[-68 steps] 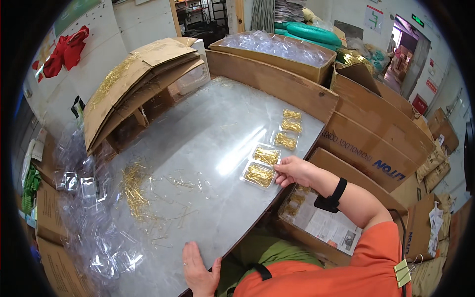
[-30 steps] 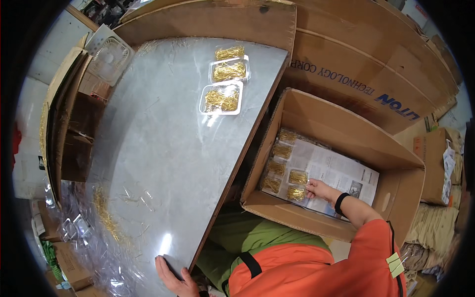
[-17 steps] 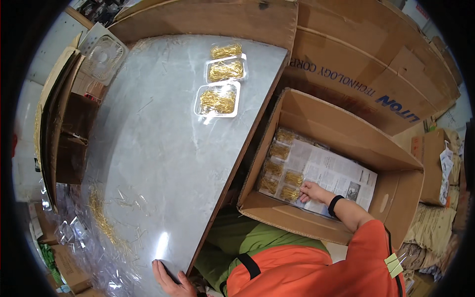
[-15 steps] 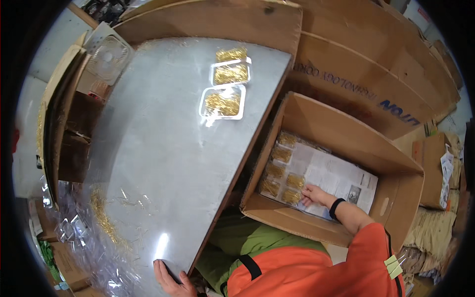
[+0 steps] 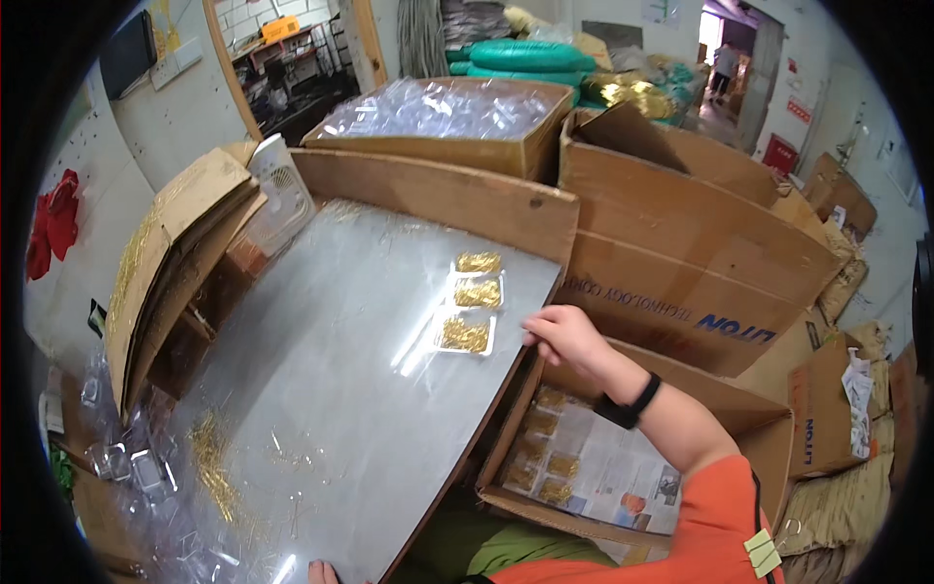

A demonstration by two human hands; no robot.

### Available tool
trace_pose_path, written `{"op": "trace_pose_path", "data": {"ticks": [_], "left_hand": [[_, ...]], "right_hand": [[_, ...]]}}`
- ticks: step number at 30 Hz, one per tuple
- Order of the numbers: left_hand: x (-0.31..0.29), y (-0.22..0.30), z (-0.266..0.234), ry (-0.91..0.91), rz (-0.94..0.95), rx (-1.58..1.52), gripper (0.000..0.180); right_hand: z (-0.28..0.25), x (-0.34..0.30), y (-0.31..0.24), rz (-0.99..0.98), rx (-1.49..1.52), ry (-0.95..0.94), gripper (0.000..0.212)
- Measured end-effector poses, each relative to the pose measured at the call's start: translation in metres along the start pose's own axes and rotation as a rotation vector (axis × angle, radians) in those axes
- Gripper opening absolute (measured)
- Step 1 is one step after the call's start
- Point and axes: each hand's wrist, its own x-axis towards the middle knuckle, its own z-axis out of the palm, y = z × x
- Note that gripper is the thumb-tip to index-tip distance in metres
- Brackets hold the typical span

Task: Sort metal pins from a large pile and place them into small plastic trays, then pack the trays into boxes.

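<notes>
My right hand (image 5: 567, 336), a dark band on its wrist, hovers over the table's right edge with fingers loosely bent and nothing visible in them. Just left of it, small clear trays (image 5: 465, 336) of gold-coloured pins form a short column on the grey metal table (image 5: 360, 389). Only fingertips of my left hand (image 5: 321, 572) show at the lower edge, laid on the tabletop. Below my right forearm is an open cardboard carton (image 5: 764, 448). Inside it, several filled trays (image 5: 561, 465) sit at the left on a printed paper sheet (image 5: 623, 472).
Loose pins (image 5: 216, 467) lie at the table's near left, beside a heap of clear plastic trays (image 5: 146, 477). A wooden board (image 5: 448, 190) borders the far side. A white fan (image 5: 282, 195) stands far left; a large carton (image 5: 671, 234) rises behind the open one.
My right hand has left the carton and moved up and left to the table's edge. My left hand has slid mostly out of view. The view has tilted up toward the room.
</notes>
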Motion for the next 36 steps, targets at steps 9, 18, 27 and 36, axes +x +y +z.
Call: {"op": "trace_pose_path", "data": {"ticks": [9, 18, 27, 36], "left_hand": [[-0.057, -0.113, 0.105, 0.626, 0.632, 1.462, 0.057], [-0.061, -0.134, 0.112, 0.774, 0.919, 1.391, 0.062], [-0.064, -0.114, 0.111, 0.667, 0.664, 1.254, 0.066], [-0.035, -0.029, 0.028, -0.123, -0.029, -0.157, 0.086]], "right_hand": [[0.034, 0.074, -0.018, 0.233, -0.058, -0.142, 0.023], [0.048, 0.064, -0.026, 0.269, -0.060, -0.113, 0.021], [0.037, 0.021, -0.012, 0.244, 0.110, -0.223, 0.016], [0.006, -0.008, 0.012, 0.161, 0.188, -0.261, 0.014]]}}
